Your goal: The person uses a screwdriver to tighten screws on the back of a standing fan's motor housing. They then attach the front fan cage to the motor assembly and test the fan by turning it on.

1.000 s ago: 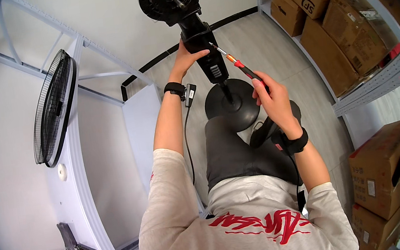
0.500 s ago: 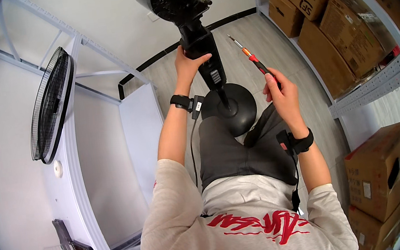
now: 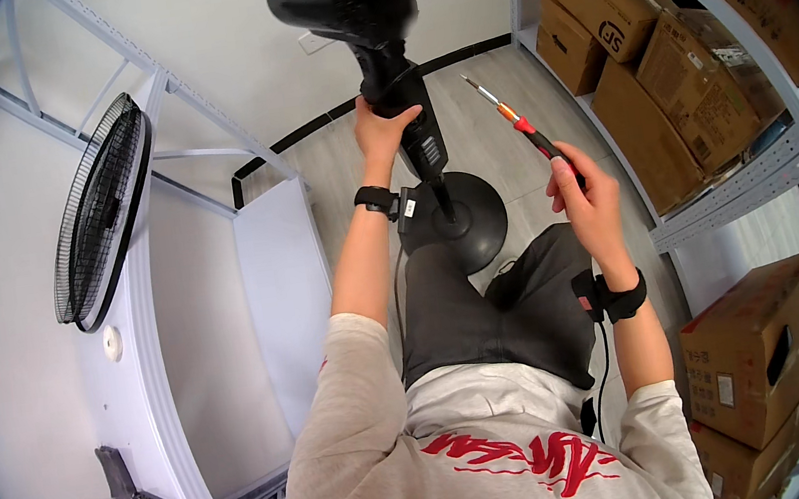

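On the grey floor (image 3: 476,138), the fan (image 3: 398,83) was stood on its round base (image 3: 479,224), its column (image 3: 429,153) gripped by the left hand (image 3: 382,134); the screwdriver (image 3: 519,122) was gripped, clear of it, by the right hand (image 3: 588,200).

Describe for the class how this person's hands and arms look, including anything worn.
The left hand and right hand are ungloved. Short, pale grey sleeves cover the upper arms. Black wristbands carry small dark modules, white-labelled on the left, reddish-marked on the right, each with a cable.
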`<action>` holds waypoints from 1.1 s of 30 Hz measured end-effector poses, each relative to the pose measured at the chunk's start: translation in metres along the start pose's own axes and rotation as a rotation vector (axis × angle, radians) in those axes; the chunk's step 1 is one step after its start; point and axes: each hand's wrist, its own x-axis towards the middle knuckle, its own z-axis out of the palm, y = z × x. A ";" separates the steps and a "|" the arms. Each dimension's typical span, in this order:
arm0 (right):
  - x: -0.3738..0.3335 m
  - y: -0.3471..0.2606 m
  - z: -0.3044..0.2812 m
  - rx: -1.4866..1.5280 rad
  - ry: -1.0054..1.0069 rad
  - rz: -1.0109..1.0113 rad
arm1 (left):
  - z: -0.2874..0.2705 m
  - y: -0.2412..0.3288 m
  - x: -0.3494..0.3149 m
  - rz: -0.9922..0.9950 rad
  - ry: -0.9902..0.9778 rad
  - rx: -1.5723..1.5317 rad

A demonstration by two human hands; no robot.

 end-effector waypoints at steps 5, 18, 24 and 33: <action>0.011 -0.026 -0.016 -0.039 0.012 -0.104 | 0.012 0.026 -0.008 -0.049 -0.065 0.098; 0.060 -0.077 0.017 -0.166 0.093 -0.399 | -0.058 0.184 0.021 0.856 0.181 -0.007; 0.066 -0.082 0.026 -0.203 0.126 -0.459 | -0.070 0.208 0.042 0.911 0.122 0.256; 0.076 -0.083 0.033 -0.330 0.181 -0.592 | -0.069 0.207 0.045 0.890 0.059 0.188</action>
